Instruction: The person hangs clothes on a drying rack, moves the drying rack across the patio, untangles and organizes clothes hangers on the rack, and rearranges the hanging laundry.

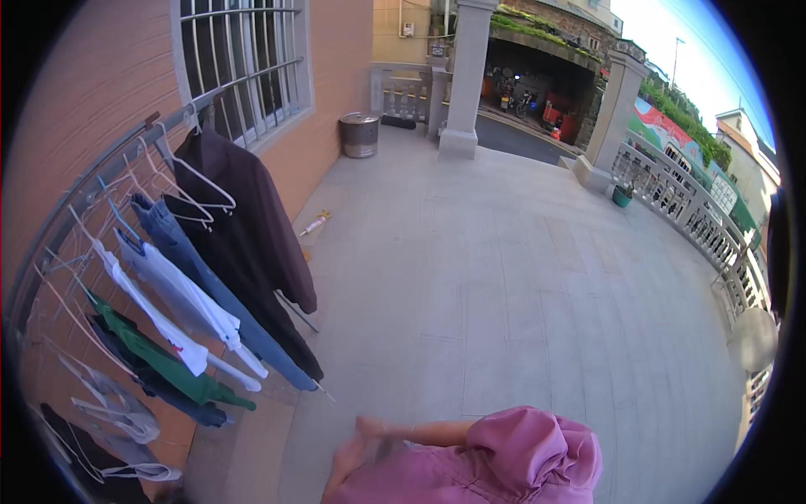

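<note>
My right hand reaches across from a pink sleeve at the bottom of the view. Close beside it, lower and to the left, is my left hand. Both are blurred and partly cut off, so their fingers do not show clearly. A smeared greyish patch lies between them; what it is I cannot make out. The nearest things are clothes on a rack to the left: a dark jacket, blue jeans, white shirts and a green garment. Neither hand touches these clothes.
A curved metal rail with hangers runs along the orange wall, below a barred window. Farther off stand a metal drum, pillars, a potted plant and a balustrade. A small wrapped object lies on the tiles.
</note>
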Action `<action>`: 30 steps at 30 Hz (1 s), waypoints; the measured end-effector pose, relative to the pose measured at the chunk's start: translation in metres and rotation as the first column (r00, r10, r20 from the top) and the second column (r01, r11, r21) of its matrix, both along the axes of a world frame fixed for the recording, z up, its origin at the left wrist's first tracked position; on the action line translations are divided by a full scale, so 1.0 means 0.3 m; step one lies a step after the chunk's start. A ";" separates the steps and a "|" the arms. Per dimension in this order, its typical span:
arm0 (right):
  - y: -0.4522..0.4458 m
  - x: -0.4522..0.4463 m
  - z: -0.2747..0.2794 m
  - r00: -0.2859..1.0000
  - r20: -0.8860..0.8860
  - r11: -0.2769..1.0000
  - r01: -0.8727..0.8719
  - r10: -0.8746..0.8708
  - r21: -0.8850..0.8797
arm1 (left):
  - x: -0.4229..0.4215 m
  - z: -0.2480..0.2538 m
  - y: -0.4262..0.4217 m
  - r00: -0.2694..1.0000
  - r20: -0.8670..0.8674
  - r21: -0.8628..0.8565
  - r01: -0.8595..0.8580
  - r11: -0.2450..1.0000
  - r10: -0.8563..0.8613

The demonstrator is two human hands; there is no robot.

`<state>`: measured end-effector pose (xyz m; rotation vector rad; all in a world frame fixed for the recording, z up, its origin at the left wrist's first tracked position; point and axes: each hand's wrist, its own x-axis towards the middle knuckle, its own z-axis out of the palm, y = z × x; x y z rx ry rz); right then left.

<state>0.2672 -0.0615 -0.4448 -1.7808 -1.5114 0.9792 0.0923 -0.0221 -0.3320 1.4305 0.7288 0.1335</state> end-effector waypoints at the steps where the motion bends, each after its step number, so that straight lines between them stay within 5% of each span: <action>1: -0.007 -0.021 0.125 0.989 0.144 0.998 -0.025 0.032 -0.049 | -0.060 0.036 0.002 0.998 0.035 -0.026 -0.056 0.998 0.057; 2: 0.005 -0.055 0.208 0.953 0.287 0.993 -0.072 0.094 -0.089 | -0.123 0.074 0.000 0.991 0.070 -0.053 -0.110 0.993 0.114; 3: 0.001 -0.089 0.269 0.988 0.146 0.998 0.046 -0.040 -0.039 | -0.188 0.185 0.015 0.970 0.042 -0.220 -0.223 0.950 0.238; 5: 0.008 -0.164 0.460 0.971 0.203 0.992 0.130 -0.129 0.008 | -0.357 0.161 0.046 0.952 -0.020 -0.010 -0.305 0.952 0.304; 7: 0.032 -0.227 0.535 0.962 0.245 0.969 0.061 -0.121 0.239 | -0.526 0.102 0.055 0.898 -0.082 0.041 -0.431 0.901 0.433; 16: 0.318 -0.556 0.904 0.998 0.058 0.956 -0.013 -0.004 0.293 | -0.914 0.170 -0.069 0.631 -0.186 -0.018 -0.769 0.640 0.753; 22: 0.515 -0.602 0.963 0.767 0.509 0.852 -0.510 0.391 0.114 | -0.910 0.151 -0.129 0.544 -0.205 -0.100 -0.839 0.536 0.814; 30: 0.774 -0.730 0.901 0.741 0.522 0.800 -0.576 0.423 0.169 | -0.880 0.300 0.064 0.361 -0.088 0.385 -0.847 0.366 0.928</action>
